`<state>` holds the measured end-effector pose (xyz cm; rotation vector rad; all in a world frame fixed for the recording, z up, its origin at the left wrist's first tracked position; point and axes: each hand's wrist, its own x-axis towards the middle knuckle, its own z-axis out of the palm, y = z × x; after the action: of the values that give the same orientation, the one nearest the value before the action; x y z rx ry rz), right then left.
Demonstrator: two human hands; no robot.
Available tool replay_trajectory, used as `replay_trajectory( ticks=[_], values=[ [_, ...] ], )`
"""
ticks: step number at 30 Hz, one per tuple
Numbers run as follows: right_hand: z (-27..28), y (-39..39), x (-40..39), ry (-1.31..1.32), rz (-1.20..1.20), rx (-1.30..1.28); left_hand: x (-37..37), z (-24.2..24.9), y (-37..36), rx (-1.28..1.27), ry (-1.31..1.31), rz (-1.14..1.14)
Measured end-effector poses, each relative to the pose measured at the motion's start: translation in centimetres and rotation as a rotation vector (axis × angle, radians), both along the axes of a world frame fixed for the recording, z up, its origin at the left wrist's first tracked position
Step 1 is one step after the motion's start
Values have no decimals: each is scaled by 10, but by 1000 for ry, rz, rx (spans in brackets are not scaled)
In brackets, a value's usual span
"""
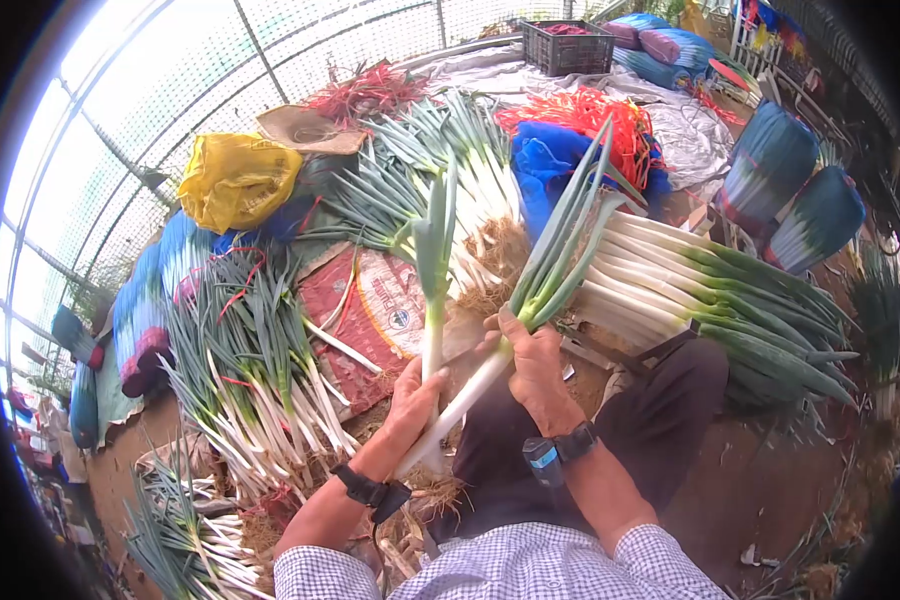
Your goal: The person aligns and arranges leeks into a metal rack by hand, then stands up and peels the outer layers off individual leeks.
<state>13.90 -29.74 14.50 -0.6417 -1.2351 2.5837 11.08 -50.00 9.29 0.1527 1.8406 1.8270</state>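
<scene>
Left hand: fingers closed round the white shank of one upright leek, leaves toward twelve o'clock. Right hand: thumb and fingers clamped at the neck of a second leek, leaves toward one o'clock, shank toward seven. Surroundings: stacked leeks at two, loose leeks at nine, yellow bag at ten.

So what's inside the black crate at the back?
Some dark red material shows at the top of the black crate. Whatever lies beneath it is hidden, so I can't tell.
</scene>
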Motion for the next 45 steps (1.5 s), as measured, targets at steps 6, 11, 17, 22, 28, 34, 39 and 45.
replay_trajectory(
  ticks=[6, 11, 17, 22, 28, 34, 39, 45],
  values=[
    [-11, -11, -16, -92, 0, -54, 20, 45, 5, -525, 620, 64],
    [-18, -18, -18, 64, 48, -456, 39, 51, 7, -678, 651, -7],
    [-14, -15, -13, 49, 56, -303, 48, 42, 14, -550, 657, 23],
    [-22, -10, -9, 27, 91, -282, 37, 68, 11, -284, 321, 55],
    [-28, -2, -9, 117, 156, -396, 23, 65, -7, -184, 140, 40],
    [-26, 4, -2, 128, 212, -237, 30, 54, -14, 46, -97, -66],
    [-10, 7, -5, 160, 136, -65, 37, 64, -5, 197, -256, -89],
    [-23, 7, -3, 68, 146, 197, 39, 61, 3, 218, -226, -162]
  ],
)
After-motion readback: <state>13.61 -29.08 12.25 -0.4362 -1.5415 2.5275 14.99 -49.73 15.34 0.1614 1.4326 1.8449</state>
